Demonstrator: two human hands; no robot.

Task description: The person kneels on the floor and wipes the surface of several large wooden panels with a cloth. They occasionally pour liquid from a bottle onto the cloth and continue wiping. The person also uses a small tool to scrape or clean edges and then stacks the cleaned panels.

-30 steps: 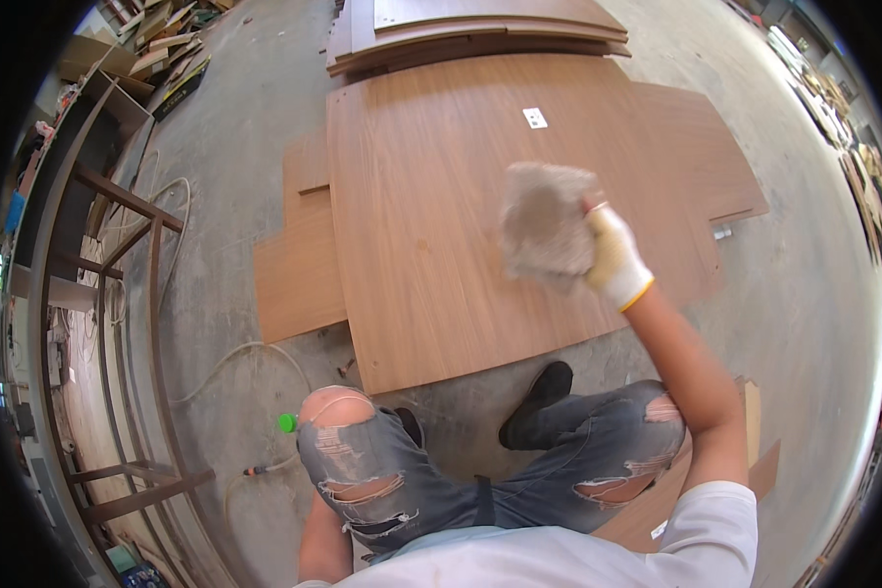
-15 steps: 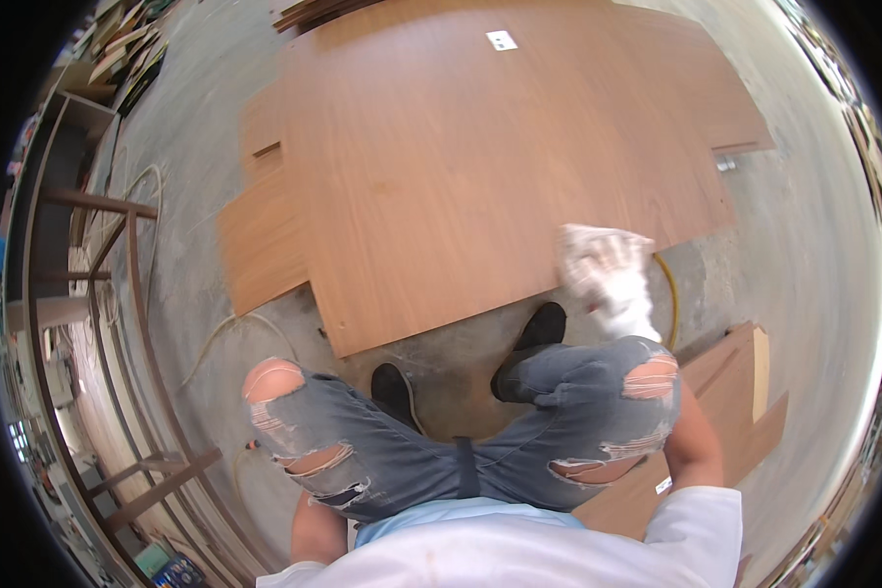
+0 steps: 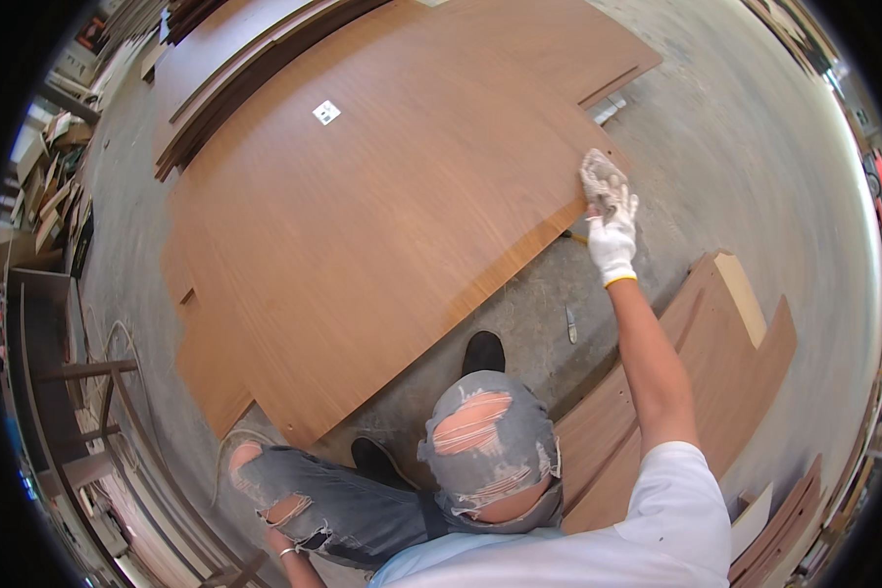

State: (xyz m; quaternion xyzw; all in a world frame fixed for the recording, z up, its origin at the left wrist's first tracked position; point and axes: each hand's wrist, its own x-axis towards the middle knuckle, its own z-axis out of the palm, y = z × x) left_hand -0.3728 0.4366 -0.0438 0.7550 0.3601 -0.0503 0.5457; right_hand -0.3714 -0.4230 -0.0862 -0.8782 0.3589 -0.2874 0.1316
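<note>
The right hand (image 3: 613, 238), in a white glove with yellow cuff, is right of centre in the frame. Its fingers are closed over a grey-white cloth (image 3: 593, 172), which lies against the right corner of the board (image 3: 382, 206). The left hand (image 3: 278, 539) is at the lower left, well apart from the right hand; the leg (image 3: 348, 495) hides most of it, so I cannot tell if it is open or closed. The board is brown and fills the centre of the frame, with 1 white label (image 3: 325, 113) at its upper left part. Below the glove, a small knife (image 3: 571, 324) lies on the grey floor (image 3: 745, 196). More panels (image 3: 647, 402) lie at the lower right, and 1 stack (image 3: 216, 64) is at the upper left.
</note>
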